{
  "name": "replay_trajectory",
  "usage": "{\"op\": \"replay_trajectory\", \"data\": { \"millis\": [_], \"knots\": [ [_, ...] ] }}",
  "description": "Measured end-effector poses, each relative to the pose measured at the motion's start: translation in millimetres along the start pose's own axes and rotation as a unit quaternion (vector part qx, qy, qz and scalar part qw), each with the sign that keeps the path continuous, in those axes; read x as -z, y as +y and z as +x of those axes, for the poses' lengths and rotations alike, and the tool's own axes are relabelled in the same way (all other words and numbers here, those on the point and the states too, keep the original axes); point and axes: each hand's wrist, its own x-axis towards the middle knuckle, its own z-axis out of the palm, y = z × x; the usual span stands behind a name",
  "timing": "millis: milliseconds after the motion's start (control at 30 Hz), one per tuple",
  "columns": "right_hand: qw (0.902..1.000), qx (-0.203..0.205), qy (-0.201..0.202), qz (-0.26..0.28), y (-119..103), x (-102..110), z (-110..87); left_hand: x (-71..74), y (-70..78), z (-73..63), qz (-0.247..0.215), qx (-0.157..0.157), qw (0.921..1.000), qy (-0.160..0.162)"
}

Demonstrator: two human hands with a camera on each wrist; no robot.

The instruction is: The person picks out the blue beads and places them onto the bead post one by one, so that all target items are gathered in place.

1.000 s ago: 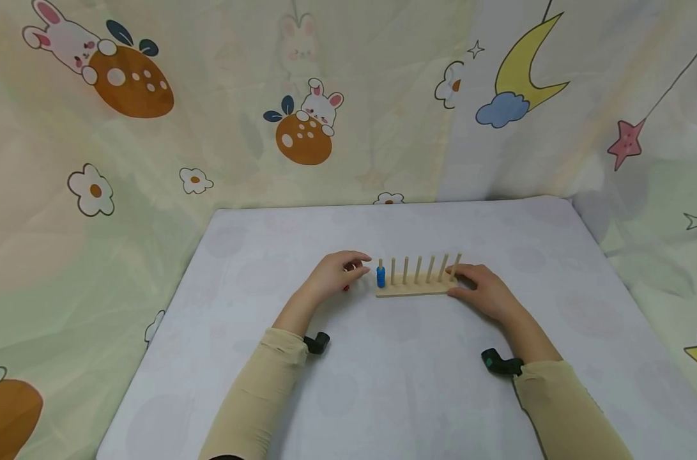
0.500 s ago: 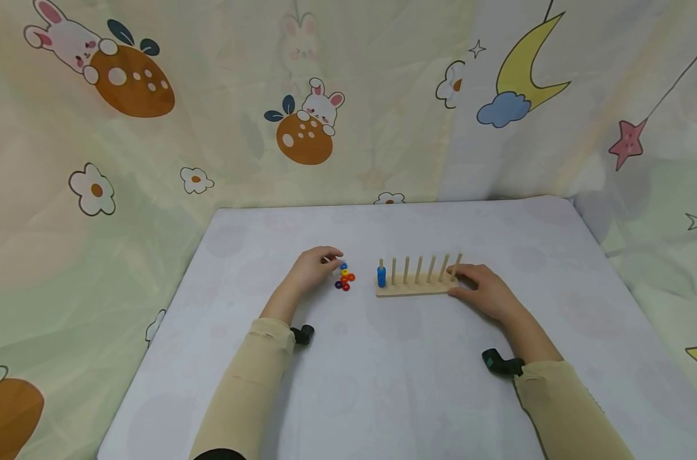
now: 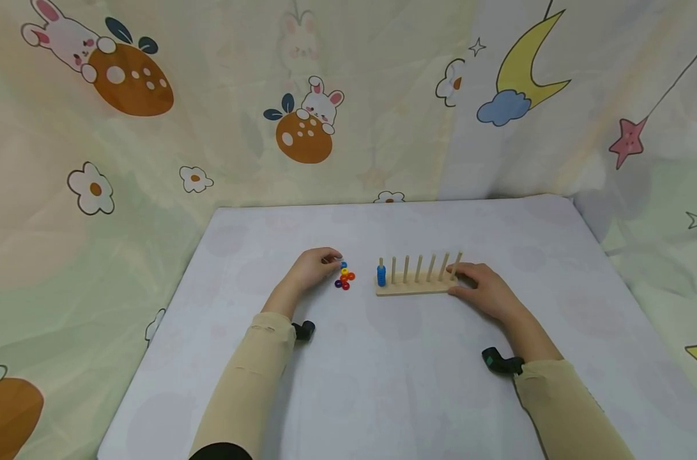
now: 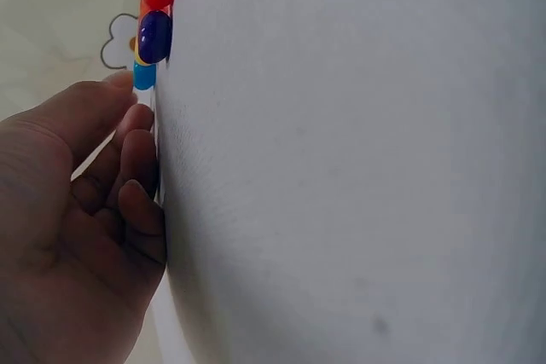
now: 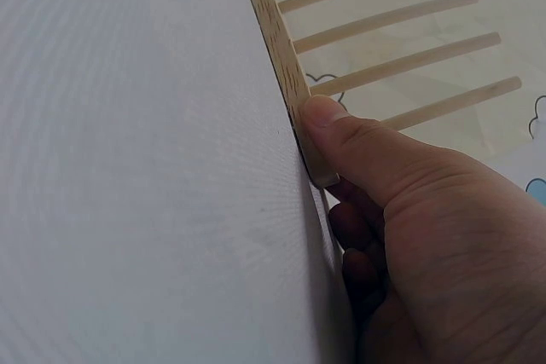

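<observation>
At the middle of the table, a wooden peg rack (image 3: pixel 411 287) carries a row of several upright pegs. Its leftmost peg bears stacked blue beads (image 3: pixel 381 276). My right hand (image 3: pixel 483 291) grips the rack's right end, thumb on the base edge in the right wrist view. To the left lies a small cluster of loose beads, among them a yellow bead (image 3: pixel 344 272), a red bead (image 3: pixel 345 286) and a dark purple bead (image 4: pixel 154 37). My left hand (image 3: pixel 314 267) pinches the blue bead (image 4: pixel 143 76) at the far side of that cluster; the index fingertip is hidden in the left wrist view.
A white cloth covers the table (image 3: pixel 382 383), whose back edge meets a printed fabric backdrop (image 3: pixel 222 128). Black wrist cameras sit on both arms, the right camera (image 3: pixel 500 362) close above the tabletop.
My left hand has moved left from beside the stacked peg to the loose beads, uncovering them. Its index finger has since come down toward the blue bead. My right hand stays on the rack.
</observation>
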Motion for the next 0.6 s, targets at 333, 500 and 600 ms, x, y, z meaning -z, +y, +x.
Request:
{"op": "replay_trajectory", "data": {
  "millis": [333, 500, 600],
  "knots": [
    [1.0000, -0.005, 0.003, 0.001, -1.5, -0.5, 0.4, -1.7, -2.0, 3.5, 0.010, -0.012, 0.9998, -0.010],
    [1.0000, -0.004, -0.002, 0.000, -0.6, 0.2, -0.2, -2.1, 1.0, 3.6, 0.025, -0.021, 0.9993, -0.016],
    [1.0000, -0.004, -0.004, 0.001, -0.1, 0.2, -0.2, -2.1, 2.4, 3.4, 0.036, -0.024, 0.9989, -0.017]
  ]
}}
